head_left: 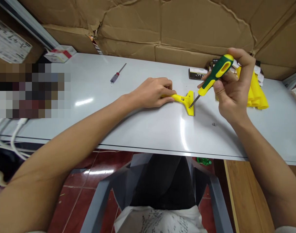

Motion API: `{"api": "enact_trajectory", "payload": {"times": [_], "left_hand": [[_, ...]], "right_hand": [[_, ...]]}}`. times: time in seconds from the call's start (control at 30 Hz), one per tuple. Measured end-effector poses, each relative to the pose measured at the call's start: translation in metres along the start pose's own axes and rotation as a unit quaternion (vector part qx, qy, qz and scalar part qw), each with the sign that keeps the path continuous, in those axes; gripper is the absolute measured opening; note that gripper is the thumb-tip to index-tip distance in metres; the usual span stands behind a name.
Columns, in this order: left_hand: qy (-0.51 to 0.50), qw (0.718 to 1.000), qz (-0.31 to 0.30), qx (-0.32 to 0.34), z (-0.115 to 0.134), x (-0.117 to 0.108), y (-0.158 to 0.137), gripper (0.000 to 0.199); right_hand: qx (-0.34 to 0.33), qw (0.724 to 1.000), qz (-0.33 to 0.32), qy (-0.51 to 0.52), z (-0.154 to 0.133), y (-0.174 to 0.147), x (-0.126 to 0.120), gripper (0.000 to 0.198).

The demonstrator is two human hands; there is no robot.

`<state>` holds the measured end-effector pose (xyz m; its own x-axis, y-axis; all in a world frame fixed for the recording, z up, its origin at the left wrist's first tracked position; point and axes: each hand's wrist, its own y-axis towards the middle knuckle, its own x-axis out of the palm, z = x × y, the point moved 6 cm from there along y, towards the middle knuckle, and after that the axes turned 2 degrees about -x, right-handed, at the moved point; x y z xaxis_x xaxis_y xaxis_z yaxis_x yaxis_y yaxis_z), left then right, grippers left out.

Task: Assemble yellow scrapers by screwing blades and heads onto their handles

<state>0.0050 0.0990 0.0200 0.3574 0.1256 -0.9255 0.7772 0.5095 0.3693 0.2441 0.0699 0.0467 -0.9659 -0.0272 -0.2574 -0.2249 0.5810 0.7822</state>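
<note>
My left hand (155,93) is closed round the handle of a yellow scraper (191,100), which lies on the white table with its blade edge to the right. In my right hand (235,84) is a green and yellow screwdriver (215,75), gripped by its handle and tilted. The screwdriver's tip meets the lower part of the scraper's head, at what looks like a screw hole. Small metal bits, probably screws (214,124), lie to the right of the scraper. Part of the scraper's handle is hidden under my left fingers.
A second, smaller screwdriver (118,73) lies at the back left. Several yellow scraper handles (256,92) are piled at the right, near a black and white box (196,73). Cardboard (133,26) stands along the back. White cables (15,136) hang at the left edge.
</note>
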Motion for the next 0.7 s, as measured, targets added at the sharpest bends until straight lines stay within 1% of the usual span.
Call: {"api": "enact_trajectory", "payload": {"times": [0.07, 0.1, 0.2, 0.27, 0.4, 0.5, 0.6, 0.7], "left_hand": [[0.002, 1.000, 0.000, 0.001, 0.000, 0.000, 0.000, 0.050], [0.002, 1.000, 0.000, 0.000, 0.000, 0.001, 0.000, 0.049], [-0.001, 1.000, -0.001, -0.008, 0.000, 0.002, 0.000, 0.048], [0.003, 1.000, 0.000, -0.009, 0.000, 0.003, 0.000, 0.048], [0.018, 1.000, 0.002, -0.001, 0.003, 0.004, 0.000, 0.049], [0.021, 1.000, 0.000, 0.005, 0.008, 0.004, 0.000, 0.049], [0.025, 1.000, -0.003, 0.009, 0.011, 0.004, 0.001, 0.048], [0.028, 1.000, 0.002, 0.014, 0.013, 0.004, 0.000, 0.046]], "right_hand": [[-0.038, 0.999, 0.019, 0.032, -0.009, 0.002, 0.001, 0.064], [-0.049, 0.998, 0.018, 0.044, -0.013, 0.002, 0.002, 0.063], [-0.043, 0.998, -0.001, 0.049, -0.016, 0.004, 0.003, 0.065], [-0.028, 0.999, 0.000, 0.031, -0.017, 0.005, 0.001, 0.068], [-0.019, 0.999, 0.038, -0.018, -0.018, 0.003, -0.005, 0.077], [-0.016, 0.997, 0.058, -0.051, -0.016, -0.001, -0.004, 0.079], [-0.032, 0.991, 0.094, -0.090, -0.017, -0.006, -0.003, 0.079], [-0.038, 0.986, 0.107, -0.119, -0.019, -0.008, -0.001, 0.079]]}}
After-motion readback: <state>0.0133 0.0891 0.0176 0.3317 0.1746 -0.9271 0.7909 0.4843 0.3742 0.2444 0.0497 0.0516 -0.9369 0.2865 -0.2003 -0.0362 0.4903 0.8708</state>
